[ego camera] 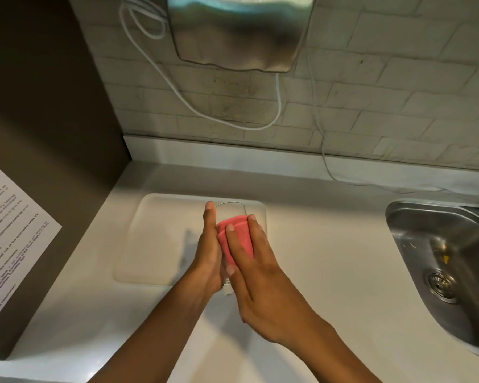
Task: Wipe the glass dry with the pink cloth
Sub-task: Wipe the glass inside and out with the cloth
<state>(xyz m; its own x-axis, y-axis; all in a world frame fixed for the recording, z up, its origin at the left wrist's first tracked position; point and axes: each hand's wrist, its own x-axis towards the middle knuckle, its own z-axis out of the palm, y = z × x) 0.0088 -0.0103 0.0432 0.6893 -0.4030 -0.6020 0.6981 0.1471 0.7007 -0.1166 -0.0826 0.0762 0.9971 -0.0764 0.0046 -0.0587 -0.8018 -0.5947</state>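
A clear drinking glass (pixel 230 210) is held between both hands above a white tray, its rim pointing away from me. My left hand (pixel 208 252) grips the glass along its left side, fingers stretched toward the rim. The pink cloth (pixel 237 239) is folded over the near side of the glass. My right hand (pixel 256 272) presses the cloth flat against the glass with spread fingers. Most of the glass body is hidden by the cloth and hands.
A white tray (pixel 161 239) lies on the white counter (pixel 329 258) under the hands. A steel sink (pixel 448 261) sits at the right. A metal wall unit (pixel 238 31) with white cables hangs on the tiled wall. A brown cabinet side with a printed notice (pixel 9 244) stands left.
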